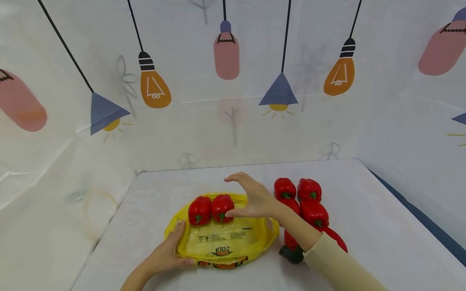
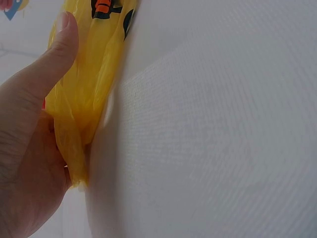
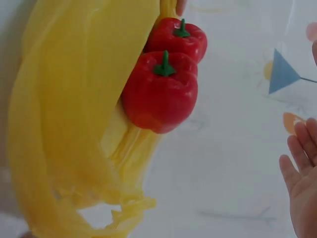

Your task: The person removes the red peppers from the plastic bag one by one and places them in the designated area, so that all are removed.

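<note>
In the head view a yellow plastic bag (image 1: pixel 267 238) lies spread on the table with its mouth open. Two red bell peppers (image 1: pixel 199 211) sit side by side at its far end, green stems toward me. My left hand (image 1: pixel 168 251) holds the bag's left edge; the left wrist view shows the thumb against the yellow plastic (image 2: pixel 81 94), with some fingertips hidden behind it. Over the right pepper (image 1: pixel 220 203) is my right hand (image 1: pixel 253 196), fingers spread and holding nothing. The right wrist view shows it apart from both peppers (image 3: pixel 161 101).
Right of the bag lie several more red bell peppers (image 1: pixel 314 212), partly covered by my right forearm. A dark rounded piece (image 1: pixel 292 254) joins a red one at their near end. White sheeting printed with hanging lamps (image 1: pixel 155 89) stands behind and beside the table (image 1: pixel 386 242).
</note>
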Tool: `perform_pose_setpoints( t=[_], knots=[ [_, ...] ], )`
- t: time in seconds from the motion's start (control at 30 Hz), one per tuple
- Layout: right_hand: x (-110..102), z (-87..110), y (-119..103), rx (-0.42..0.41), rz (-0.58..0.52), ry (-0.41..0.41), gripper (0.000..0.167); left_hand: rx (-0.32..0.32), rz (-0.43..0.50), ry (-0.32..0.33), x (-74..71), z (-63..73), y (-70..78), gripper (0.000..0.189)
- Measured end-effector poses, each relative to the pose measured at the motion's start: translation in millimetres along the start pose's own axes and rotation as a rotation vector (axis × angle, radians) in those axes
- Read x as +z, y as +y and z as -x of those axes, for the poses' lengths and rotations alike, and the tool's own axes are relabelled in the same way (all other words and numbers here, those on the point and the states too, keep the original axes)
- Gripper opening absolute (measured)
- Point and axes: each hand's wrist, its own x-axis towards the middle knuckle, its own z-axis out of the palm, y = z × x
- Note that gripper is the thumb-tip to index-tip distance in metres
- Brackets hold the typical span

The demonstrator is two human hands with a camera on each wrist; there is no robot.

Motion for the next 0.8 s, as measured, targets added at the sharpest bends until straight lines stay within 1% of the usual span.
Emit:
perform_pose_setpoints(
  t=[0.17, 0.37, 0.57, 0.7, 0.8],
  knots=[
    [6, -9.9, 3, 0.031, -0.037, -0.001, 0.076, -0.009, 0.013, -0.001, 0.0, 1.0, 0.7, 0.121],
    [15, -22.9, 7, 0.097, -0.118, -0.019, 0.075, -0.005, -0.001, 0.007, -0.9, 0.4, 0.0, 0.122],
    [23, -33.7, 10, 0.160, -0.170, -0.030, 0.071, 0.006, -0.004, 0.013, -1.3, -0.9, 0.0, 0.122],
    [30, -38.0, 13, 0.201, -0.180, -0.029, 0.068, 0.007, 0.009, 0.008, 0.2, -0.6, 0.7, 0.121],
    [35, -40.4, 18, 0.210, -0.184, -0.010, 0.067, 0.002, 0.009, 0.005, 1.8, -0.4, 1.2, 0.121]
  ],
)
